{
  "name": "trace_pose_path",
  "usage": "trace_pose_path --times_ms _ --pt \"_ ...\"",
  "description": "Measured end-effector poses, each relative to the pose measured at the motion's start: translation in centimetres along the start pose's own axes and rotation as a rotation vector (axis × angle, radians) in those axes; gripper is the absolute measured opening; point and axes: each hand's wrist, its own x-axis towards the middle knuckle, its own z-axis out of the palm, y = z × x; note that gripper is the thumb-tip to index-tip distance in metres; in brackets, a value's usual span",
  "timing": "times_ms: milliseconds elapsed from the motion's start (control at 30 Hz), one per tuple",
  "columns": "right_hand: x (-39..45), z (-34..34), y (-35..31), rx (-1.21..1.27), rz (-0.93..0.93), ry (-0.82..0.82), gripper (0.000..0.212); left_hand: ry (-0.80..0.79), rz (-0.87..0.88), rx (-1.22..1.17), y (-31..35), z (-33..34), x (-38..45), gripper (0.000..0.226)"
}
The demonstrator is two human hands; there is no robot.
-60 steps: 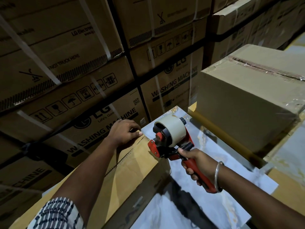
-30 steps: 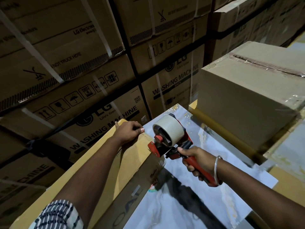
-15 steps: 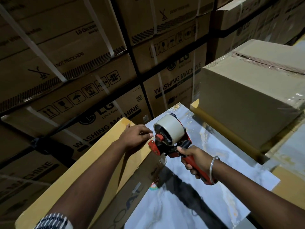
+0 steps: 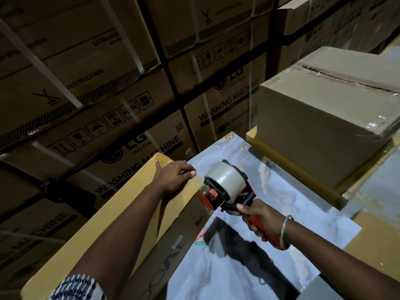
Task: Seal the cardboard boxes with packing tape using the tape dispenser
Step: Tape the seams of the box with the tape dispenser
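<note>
Cardboard box (image 4: 104, 226), yellow-brown top, near left; long axis runs near-left to far-right. Left hand (image 4: 173, 180) presses far-right corner, fingers loosely bent, flat on top. Tape dispenser (image 4: 225, 189), red, roll of clear tape, mouth touching same corner just right of left fingertips. Right hand (image 4: 259, 217) wrapped round handle. Contents of box hidden. Second box (image 4: 320, 126), far right, top seam taped.
</note>
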Motion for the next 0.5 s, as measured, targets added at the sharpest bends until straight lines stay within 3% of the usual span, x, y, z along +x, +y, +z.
trace_pose_path --times_ms 300,400,500 --pt "-1.1 -0.4 1.2 0.039 -0.018 0.013 0.059 0.049 -0.019 0.067 1.5 -0.1 0.2 0.024" --pt "-1.0 -0.4 1.8 0.083 -0.022 0.014 0.058 0.094 0.084 0.058 4.2 0.7 -0.3 0.038" --pt "-0.8 -0.4 2.5 0.075 -0.029 0.006 0.056 -0.033 0.185 -0.081 5.4 2.2 -0.6 0.043"
